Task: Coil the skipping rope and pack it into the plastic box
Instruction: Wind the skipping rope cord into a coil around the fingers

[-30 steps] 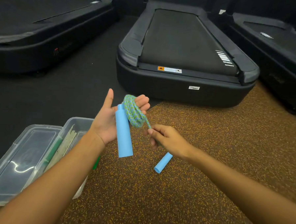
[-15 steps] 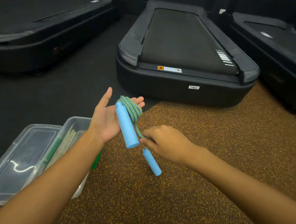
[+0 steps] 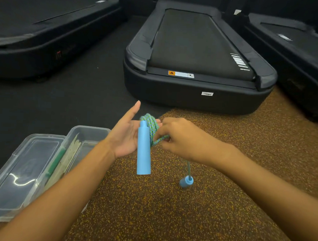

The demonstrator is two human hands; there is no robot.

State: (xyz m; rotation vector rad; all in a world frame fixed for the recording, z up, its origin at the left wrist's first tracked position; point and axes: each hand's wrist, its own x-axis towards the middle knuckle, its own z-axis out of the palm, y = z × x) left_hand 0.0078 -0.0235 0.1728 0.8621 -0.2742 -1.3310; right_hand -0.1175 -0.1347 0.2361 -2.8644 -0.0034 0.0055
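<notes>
**Right hand closes in on the coil; only a short tail is left**

The right hand [image 3: 183,140] now sits tight against the bundle, its fingers pinching the skipping rope [image 3: 150,123] where a strand crosses the coil. A second ago it was lower and farther out, drawing the strand taut.

The left hand [image 3: 125,137] lies palm up with the thumb straight. The coil is wound round its fingers, which are mostly hidden. The first handle [image 3: 144,152] hangs upright across the palm, no longer tilted.

The second handle [image 3: 186,182] dangles on a short length under the right wrist, above the speckled floor [image 3: 186,223].

Judging by that short tail, winding is nearly done. The loose end probably needs one more wrap or a tuck.

The plastic box [image 3: 91,128] stands open at the left beside its lid [image 3: 23,168], with some green and pale items already in it. The rope is not in it yet.
</notes>
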